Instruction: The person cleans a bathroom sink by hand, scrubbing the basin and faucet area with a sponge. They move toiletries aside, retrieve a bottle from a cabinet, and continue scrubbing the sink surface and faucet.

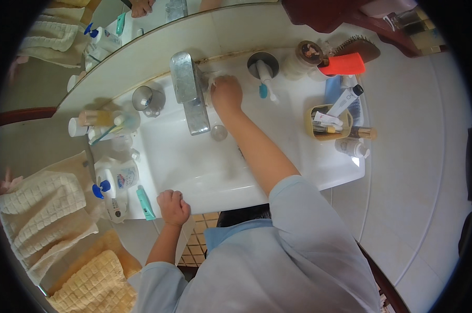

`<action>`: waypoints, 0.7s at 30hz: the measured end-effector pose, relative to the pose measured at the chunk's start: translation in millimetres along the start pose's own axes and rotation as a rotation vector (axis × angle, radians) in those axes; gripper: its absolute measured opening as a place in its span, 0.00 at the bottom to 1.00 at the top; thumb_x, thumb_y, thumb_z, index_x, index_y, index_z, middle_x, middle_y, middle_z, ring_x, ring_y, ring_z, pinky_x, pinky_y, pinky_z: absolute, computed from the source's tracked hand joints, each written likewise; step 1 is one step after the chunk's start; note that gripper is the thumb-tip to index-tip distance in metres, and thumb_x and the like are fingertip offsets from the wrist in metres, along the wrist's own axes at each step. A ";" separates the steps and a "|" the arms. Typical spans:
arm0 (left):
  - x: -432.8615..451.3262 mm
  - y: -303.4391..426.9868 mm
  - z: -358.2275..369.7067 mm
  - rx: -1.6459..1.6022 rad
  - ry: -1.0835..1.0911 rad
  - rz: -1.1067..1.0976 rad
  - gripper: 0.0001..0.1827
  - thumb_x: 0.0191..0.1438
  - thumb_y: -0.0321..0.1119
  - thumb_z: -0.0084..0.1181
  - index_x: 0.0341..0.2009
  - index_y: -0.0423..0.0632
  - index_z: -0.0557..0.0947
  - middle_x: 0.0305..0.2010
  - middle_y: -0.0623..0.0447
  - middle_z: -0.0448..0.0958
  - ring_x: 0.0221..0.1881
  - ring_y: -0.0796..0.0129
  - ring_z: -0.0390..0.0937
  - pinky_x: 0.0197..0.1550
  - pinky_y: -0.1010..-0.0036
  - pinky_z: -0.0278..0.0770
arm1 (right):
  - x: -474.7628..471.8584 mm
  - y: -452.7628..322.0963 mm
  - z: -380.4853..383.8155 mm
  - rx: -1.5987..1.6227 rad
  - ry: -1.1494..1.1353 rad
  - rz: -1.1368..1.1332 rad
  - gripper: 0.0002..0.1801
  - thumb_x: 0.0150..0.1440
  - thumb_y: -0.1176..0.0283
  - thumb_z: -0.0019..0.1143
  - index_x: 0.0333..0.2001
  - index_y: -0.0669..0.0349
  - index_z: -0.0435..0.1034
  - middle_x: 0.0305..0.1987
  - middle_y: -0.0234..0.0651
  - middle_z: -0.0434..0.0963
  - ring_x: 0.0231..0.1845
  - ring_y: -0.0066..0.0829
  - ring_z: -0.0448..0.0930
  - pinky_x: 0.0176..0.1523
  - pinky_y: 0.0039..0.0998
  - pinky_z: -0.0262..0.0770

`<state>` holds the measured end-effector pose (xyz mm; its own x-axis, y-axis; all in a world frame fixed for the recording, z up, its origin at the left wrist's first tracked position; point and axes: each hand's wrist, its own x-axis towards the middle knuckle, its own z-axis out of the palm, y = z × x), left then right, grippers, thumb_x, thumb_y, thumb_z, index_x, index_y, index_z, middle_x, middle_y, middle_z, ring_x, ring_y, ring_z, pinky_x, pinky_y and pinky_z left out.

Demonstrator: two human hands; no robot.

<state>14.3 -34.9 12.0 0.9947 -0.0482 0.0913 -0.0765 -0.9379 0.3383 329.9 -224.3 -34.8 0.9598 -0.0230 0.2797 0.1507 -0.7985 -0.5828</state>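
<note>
Behind the metal faucet (195,101), my right hand (227,93) presses a crumpled white wipe or tissue (212,78) against the back ledge of the white washbasin (173,164). The fingertips are partly hidden by the hand itself. My left hand (174,208) rests with curled fingers on the basin's front left rim and seems to hold nothing. Beside it lies a teal tube (145,203). To the right of my right hand stands a dark-rimmed cup (262,65) holding a white electric toothbrush (264,74).
A blue pump bottle (120,178) and a clear cup (142,99) stand on the left ledge. At right are a yellow basket (310,123) of tubes, an orange comb (343,64), a hairbrush (361,49) and a lidded jar (298,64). White towels (52,199) hang at left; a mirror (150,19) runs behind.
</note>
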 end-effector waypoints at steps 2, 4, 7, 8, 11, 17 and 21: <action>1.5 0.8 -2.1 -0.013 -0.012 0.015 0.09 0.39 0.33 0.47 0.28 0.46 0.73 0.32 0.46 0.66 0.35 0.50 0.63 0.40 0.58 0.60 | 13.1 6.3 8.1 -0.026 0.056 -0.003 0.05 0.47 0.73 0.54 0.29 0.61 0.75 0.32 0.39 0.75 0.42 0.41 0.74 0.48 0.37 0.71; -0.9 -2.3 1.5 -0.007 -0.004 0.002 0.09 0.39 0.33 0.47 0.28 0.46 0.73 0.32 0.46 0.66 0.35 0.50 0.63 0.40 0.59 0.60 | 14.3 5.4 8.8 -0.025 0.038 -0.054 0.06 0.48 0.73 0.54 0.29 0.61 0.75 0.32 0.38 0.75 0.42 0.42 0.74 0.48 0.37 0.71; -3.2 -3.2 2.3 -0.007 0.011 -0.004 0.09 0.39 0.33 0.47 0.28 0.46 0.73 0.33 0.46 0.66 0.35 0.50 0.63 0.40 0.59 0.60 | 1.6 11.7 -3.1 0.004 -0.025 -0.153 0.07 0.48 0.74 0.52 0.30 0.61 0.75 0.34 0.39 0.76 0.43 0.42 0.74 0.49 0.37 0.71; -3.2 -2.6 2.3 -0.008 0.016 -0.005 0.09 0.39 0.33 0.47 0.28 0.46 0.73 0.33 0.46 0.66 0.35 0.50 0.63 0.40 0.59 0.60 | 3.3 11.6 -4.9 0.016 -0.005 -0.173 0.07 0.49 0.74 0.52 0.31 0.61 0.76 0.34 0.40 0.76 0.42 0.42 0.75 0.48 0.38 0.72; -2.8 -1.1 2.3 -0.018 0.013 -0.006 0.09 0.39 0.33 0.47 0.29 0.47 0.73 0.33 0.46 0.66 0.36 0.50 0.63 0.40 0.58 0.60 | 23.6 11.0 0.5 0.128 -0.040 -0.119 0.08 0.50 0.75 0.50 0.32 0.62 0.76 0.35 0.43 0.77 0.40 0.43 0.76 0.47 0.39 0.73; -5.7 -4.0 2.3 -0.004 0.022 0.008 0.10 0.38 0.33 0.48 0.29 0.47 0.74 0.34 0.46 0.67 0.36 0.50 0.64 0.40 0.58 0.61 | 52.5 -5.4 -11.5 0.663 -0.355 0.116 0.11 0.55 0.74 0.42 0.34 0.64 0.75 0.35 0.50 0.78 0.41 0.48 0.77 0.45 0.41 0.72; -3.3 -3.8 1.8 -0.007 0.001 0.015 0.10 0.39 0.33 0.48 0.29 0.47 0.74 0.34 0.46 0.67 0.36 0.50 0.64 0.41 0.58 0.61 | 71.7 -1.1 3.2 0.688 -0.510 0.140 0.15 0.57 0.72 0.40 0.41 0.63 0.74 0.38 0.52 0.78 0.45 0.48 0.77 0.47 0.41 0.72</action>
<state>11.4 -31.8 8.8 0.9933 -0.0624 0.0972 -0.0923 -0.9345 0.3438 399.3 -223.2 -16.6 0.9443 0.3105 -0.1090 -0.0248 -0.2630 -0.9645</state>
